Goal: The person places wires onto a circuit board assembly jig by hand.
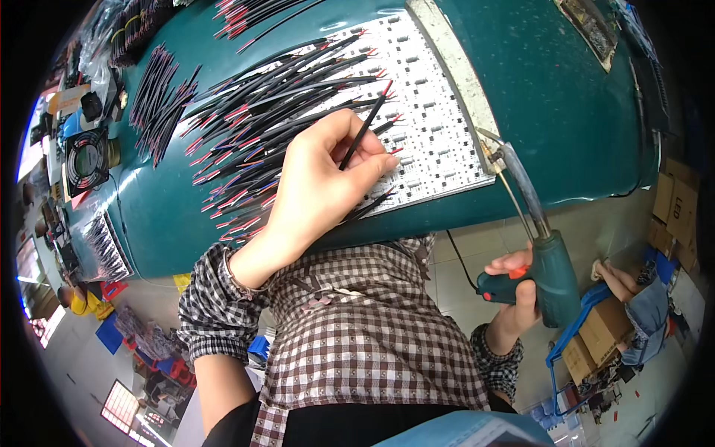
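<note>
My left hand [322, 177] pinches a short black wire [366, 125] with a red tip, holding it over a white panel of small components [432, 119] on the teal bench. Many more black wires with red tips [275, 104] lie fanned across the panel's left side. My right hand [514, 287] grips a teal soldering gun [551, 272] by its handle, off the bench's near edge. Its long metal tip [497, 153] points up at the panel's right edge.
Bundles of black wires [160, 100] lie farther left on the teal bench [566, 104], beside a small black fan [86, 159]. A pale strip [458, 71] borders the panel's right side. Cardboard boxes [596, 331] and blue items stand on the tiled floor below.
</note>
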{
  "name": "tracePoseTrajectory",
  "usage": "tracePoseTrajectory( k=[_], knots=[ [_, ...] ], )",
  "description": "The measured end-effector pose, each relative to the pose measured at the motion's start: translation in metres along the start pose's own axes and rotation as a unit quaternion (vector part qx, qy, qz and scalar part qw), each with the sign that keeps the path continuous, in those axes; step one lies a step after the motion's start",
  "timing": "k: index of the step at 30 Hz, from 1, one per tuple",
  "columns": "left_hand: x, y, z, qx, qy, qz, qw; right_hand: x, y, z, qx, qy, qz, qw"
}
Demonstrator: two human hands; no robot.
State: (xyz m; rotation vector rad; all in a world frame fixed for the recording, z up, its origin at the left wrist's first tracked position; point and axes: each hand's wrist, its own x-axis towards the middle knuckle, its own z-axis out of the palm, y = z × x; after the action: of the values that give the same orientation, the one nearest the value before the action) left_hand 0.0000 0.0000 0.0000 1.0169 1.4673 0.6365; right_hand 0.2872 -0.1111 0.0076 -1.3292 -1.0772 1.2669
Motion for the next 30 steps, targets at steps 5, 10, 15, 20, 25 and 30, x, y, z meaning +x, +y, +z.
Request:
tracePoseTrajectory(
  k=[5, 10, 15, 20, 25, 30],
  knots=[
    [-0.007, 0.004, -0.004, -0.062, 0.021, 0.047, 0.997, 0.003, 0.005, 0.004, 0.007, -0.016, -0.030, 0.999],
    [-0.021, 0.056, -0.029, -0.083, -0.037, 0.011, 0.996, -0.001, 0.003, 0.002, -0.007, -0.010, -0.008, 1.000],
    [0.003, 0.016, 0.001, 0.154, -0.004, 0.126, 0.980, -0.001, -0.002, 0.008, -0.042, -0.010, -0.002, 0.999],
    [0.005, -0.007, 0.016, 0.179, 0.094, 0.200, 0.959, -0.012, -0.003, 0.011, -0.040, -0.019, 0.029, 0.999],
    [0.010, -0.007, 0.017, 0.153, 0.086, 0.172, 0.969, -0.009, -0.002, 0.013, -0.040, -0.054, 0.048, 0.997],
    [0.009, -0.006, 0.017, 0.165, 0.094, 0.179, 0.965, -0.012, 0.002, 0.011, -0.009, -0.035, 0.099, 0.994]
  ],
)
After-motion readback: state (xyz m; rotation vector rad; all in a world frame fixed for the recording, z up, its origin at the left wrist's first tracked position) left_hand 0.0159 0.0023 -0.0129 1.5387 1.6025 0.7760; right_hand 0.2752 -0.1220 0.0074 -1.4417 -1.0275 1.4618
